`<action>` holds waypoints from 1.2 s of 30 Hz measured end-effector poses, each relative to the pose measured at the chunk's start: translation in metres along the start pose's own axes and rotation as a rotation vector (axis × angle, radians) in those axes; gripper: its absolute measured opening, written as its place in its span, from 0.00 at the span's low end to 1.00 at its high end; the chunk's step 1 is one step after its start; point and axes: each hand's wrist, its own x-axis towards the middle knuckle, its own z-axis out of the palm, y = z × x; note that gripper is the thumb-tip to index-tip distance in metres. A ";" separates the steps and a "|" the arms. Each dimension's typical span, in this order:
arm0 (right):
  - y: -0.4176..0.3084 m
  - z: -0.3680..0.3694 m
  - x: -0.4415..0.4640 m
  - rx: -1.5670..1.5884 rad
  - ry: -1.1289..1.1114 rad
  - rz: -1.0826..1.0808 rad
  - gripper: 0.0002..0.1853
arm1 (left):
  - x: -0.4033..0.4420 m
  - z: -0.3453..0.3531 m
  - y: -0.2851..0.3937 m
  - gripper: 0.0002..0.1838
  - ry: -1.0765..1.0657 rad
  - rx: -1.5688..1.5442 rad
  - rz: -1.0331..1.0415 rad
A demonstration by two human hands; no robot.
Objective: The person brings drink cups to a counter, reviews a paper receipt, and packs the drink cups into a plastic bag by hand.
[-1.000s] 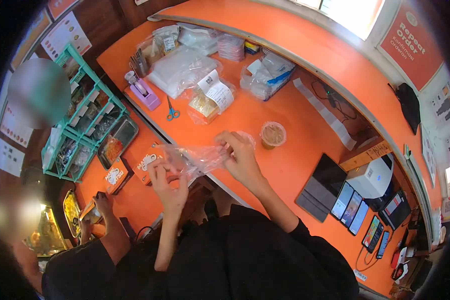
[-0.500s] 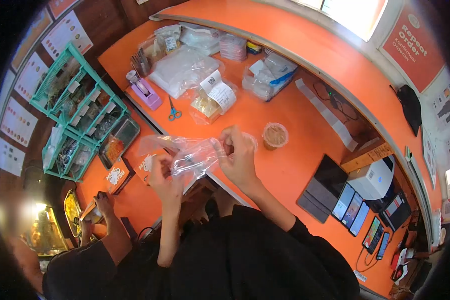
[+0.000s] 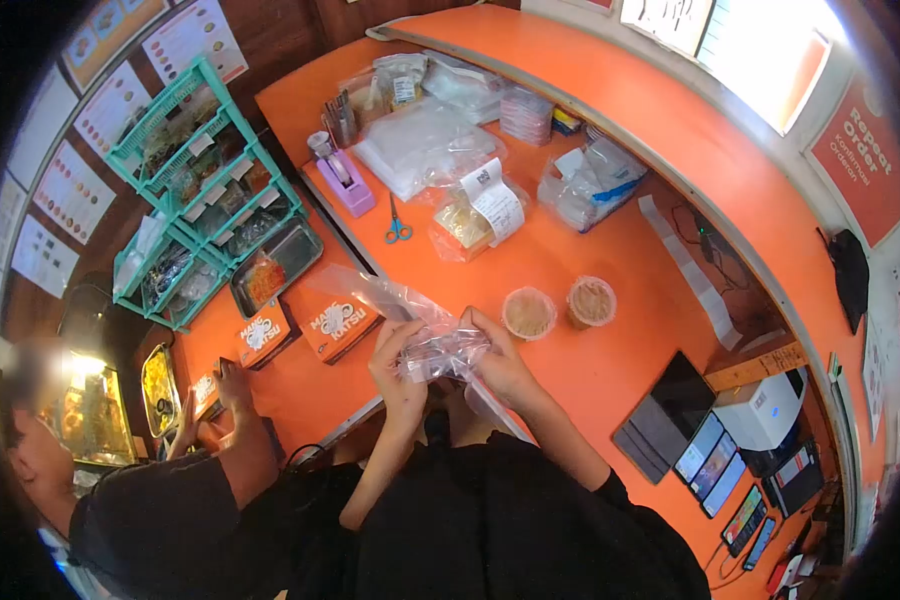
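Observation:
A clear plastic bag is bunched between my two hands, above the near edge of the orange counter. My left hand is closed on its left side, and my right hand grips the right side. A long flap of the plastic stretches up and left from my fingers. Just beyond my right hand stand two lidded cups, one nearer and the other to its right. Past them lies a wrapped package with a printed receipt on it.
Scissors, a purple tape dispenser and a stack of plastic bags lie farther back. Printed boxes and teal crates are at left, beside a co-worker. A tablet and phones lie at right.
The view has shifted, bringing the second cup fully into sight. My hands have come closer together and gathered the bag, which was spread between them. The co-worker's head has moved into view.

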 end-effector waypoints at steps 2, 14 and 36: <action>-0.002 0.003 -0.002 0.141 -0.026 0.081 0.07 | -0.003 0.003 -0.003 0.15 0.054 0.001 0.061; -0.026 -0.111 0.002 -0.595 0.700 -0.317 0.08 | 0.035 -0.108 0.003 0.17 0.531 0.496 0.082; 0.008 -0.018 0.010 -0.606 0.131 -0.189 0.09 | -0.011 0.026 -0.022 0.14 0.047 0.183 0.118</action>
